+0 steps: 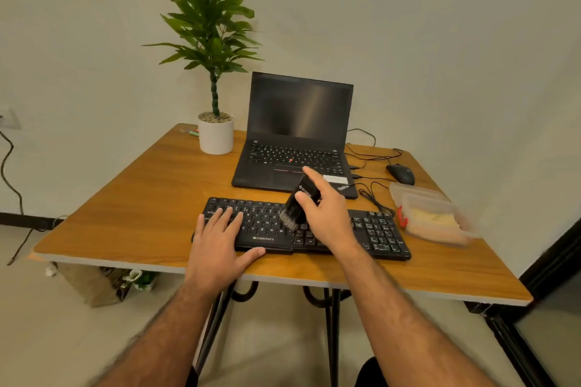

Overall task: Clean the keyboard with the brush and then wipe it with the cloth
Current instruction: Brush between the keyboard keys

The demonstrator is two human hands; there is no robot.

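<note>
keyboard (377, 229) middle hidden under right hand (330, 217) gripping brush (297, 203); left hand (217, 245) rests flat, fingers spread.

Both forearms are bare and hairy from the wrists back, with no sleeves, watch or rings in view. The left hand (217, 248) and right hand (327, 217) wear no gloves. Far behind the fingers (224, 214), dark clothing shows at the lower edge.

Bare table (151, 198) lies left of the keyboard (374, 232); laptop (295, 148) behind and container (430, 214) (right) hem it in.
</note>
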